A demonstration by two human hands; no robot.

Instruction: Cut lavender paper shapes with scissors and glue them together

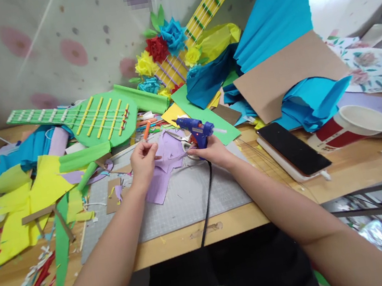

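My left hand (145,163) is closed in a pinch, and a thin purple paper strip (173,158) runs from its fingertips toward my right hand. In my right hand (216,151) is a blue hot glue gun (193,129), its nozzle pointing left and a clear glue stick poking out of its back end. A black cord drops from the handle toward the table edge. Under and between the hands lie purple crepe paper pieces (158,187) and scissors (176,135), partly covered. An orange stick-like piece (147,130) shows just beyond my left fingers.
A grey cutting mat (200,200) covers the table's middle. Behind stand a green paper guitar (106,120) and a yellow, flower-decorated one (171,70). Yellow paper scraps (46,186) spread leftward. To the right are a phone (292,148), a paper cup (350,128) and cardboard (289,75).
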